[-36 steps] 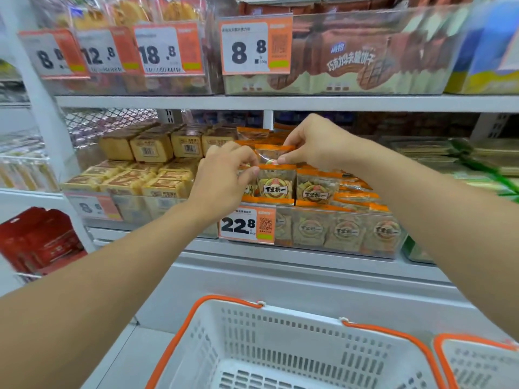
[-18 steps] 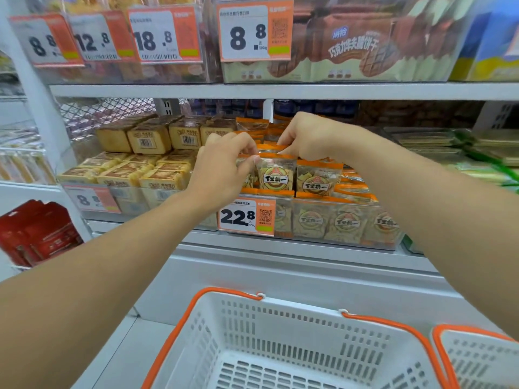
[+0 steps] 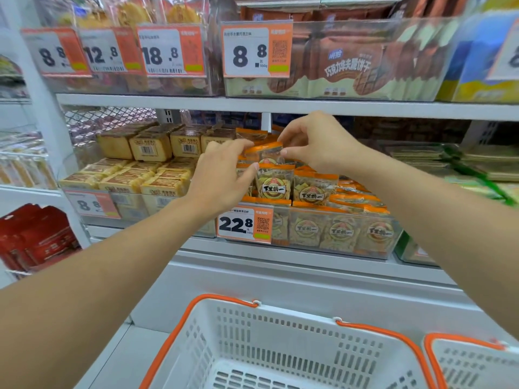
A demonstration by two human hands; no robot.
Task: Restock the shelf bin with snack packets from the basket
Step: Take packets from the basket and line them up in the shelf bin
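A clear shelf bin (image 3: 373, 248) holds several orange-topped snack packets with a round yellow label. Both hands reach over it on the middle shelf. My right hand (image 3: 317, 141) pinches the top right corner of one snack packet (image 3: 266, 153) standing in the second row. My left hand (image 3: 222, 175) has its fingertips on the same packet's left edge, just above the front-row packet (image 3: 273, 183). Below, the white basket (image 3: 196, 327) with an orange rim stands in front of the shelf; the part of its floor in view is bare.
Yellow cake packs (image 3: 157, 181) fill the bin to the left. An orange price tag (image 3: 244, 224) reading 22.8 hangs on the bin front. Above, the upper shelf board (image 3: 393, 108) sits close over my hands. A second white basket (image 3: 477, 360) shows at the lower right.
My left hand has shifted slightly to the right and pinched the packet's left edge. The right hand keeps its grip on the top corner. The camera tilted a little.
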